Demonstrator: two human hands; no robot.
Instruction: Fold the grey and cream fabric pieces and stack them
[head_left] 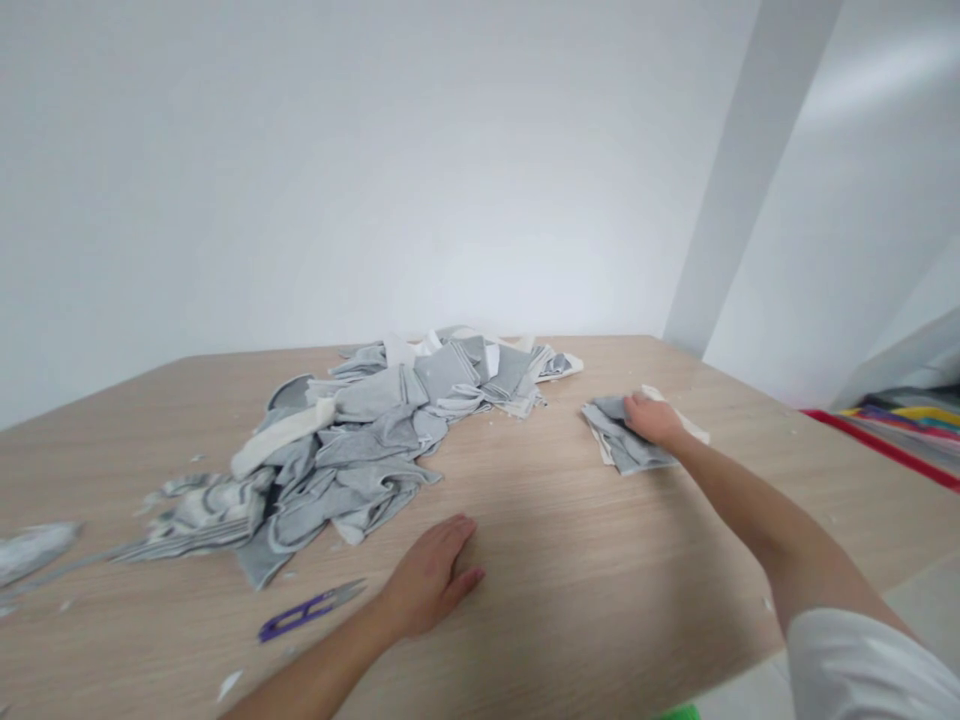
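Note:
My left hand lies on the wooden table with nothing in it, fingers stretched out and thumb apart. Just left of it are purple thread snips, blades pointing toward the hand. Off to the right, my right hand is on a grey cloth piece, fingers closed at its upper edge; the fingertips are partly hidden. Cream cloth shows beneath and behind that piece. A large heap of grey and cream cloth pieces spreads over the left and middle of the table.
A striped cloth trails from the heap's left end. A white bundle lies at the far left, with small white scraps nearby. White wall stands behind the table. Past the right edge are colourful stacked items.

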